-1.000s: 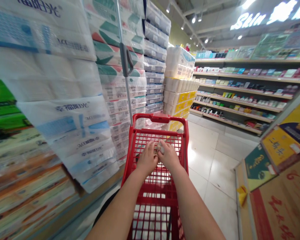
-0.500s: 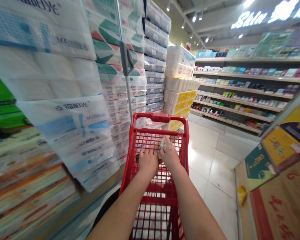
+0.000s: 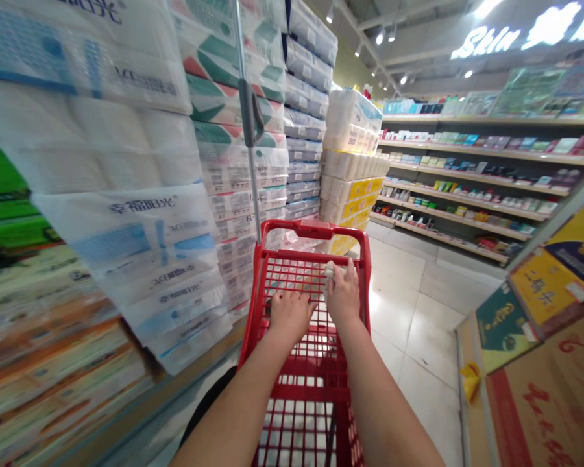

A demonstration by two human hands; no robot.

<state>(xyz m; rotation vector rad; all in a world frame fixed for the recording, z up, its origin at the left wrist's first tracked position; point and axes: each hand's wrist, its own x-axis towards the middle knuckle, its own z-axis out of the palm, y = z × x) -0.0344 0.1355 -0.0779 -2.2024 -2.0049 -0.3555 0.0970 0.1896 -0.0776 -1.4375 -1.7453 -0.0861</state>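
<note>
A red plastic mesh shopping cart [image 3: 307,390] fills the lower middle of the head view. My left hand [image 3: 291,316] is over its upper grid, palm down with the fingers curled; whatever they close on, if anything, is hidden. To its right and a little farther forward, my right hand [image 3: 343,292] pinches a small whitish, crumpled-looking thing [image 3: 329,269] between thumb and fingers, with one finger stretched up. The two hands are apart. Under them the cart's contents are too broken up by the mesh to name.
Tall stacks of wrapped toilet rolls [image 3: 126,143] and tissue packs [image 3: 238,162] line the left. A metal pole with a dark handle [image 3: 250,113] rises by the cart's left corner. Cardboard boxes [image 3: 549,389] stand at right; stocked shelves [image 3: 467,172] are beyond the tiled floor [image 3: 403,305].
My right hand has moved right and slightly up, away from my left hand, taking the whitish thing with it. My left hand has stayed nearly in place.
</note>
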